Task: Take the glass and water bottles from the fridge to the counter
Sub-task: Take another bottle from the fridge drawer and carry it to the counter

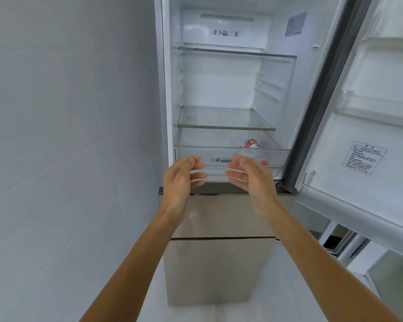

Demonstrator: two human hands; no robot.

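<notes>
Well, the tall white fridge (219,89) stands with its wide white door (370,135) swung open. Low inside is a see-through plastic drawer (196,156). Just in front of it are the left hand (182,180) and right hand (251,180), both open, palms facing, holding nothing. A clear water bottle with a red label (251,143) lies in the drawer's right side. I cannot make out the glass. A cold, wet bottle could slip and drop if grabbed loosely.

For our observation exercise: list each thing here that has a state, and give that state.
Fridge door: open, swung right.
Water bottle: lying in the clear drawer.
Lower drawers: closed.
Left hand: open, holding nothing.
Right hand: open, holding nothing.
</notes>
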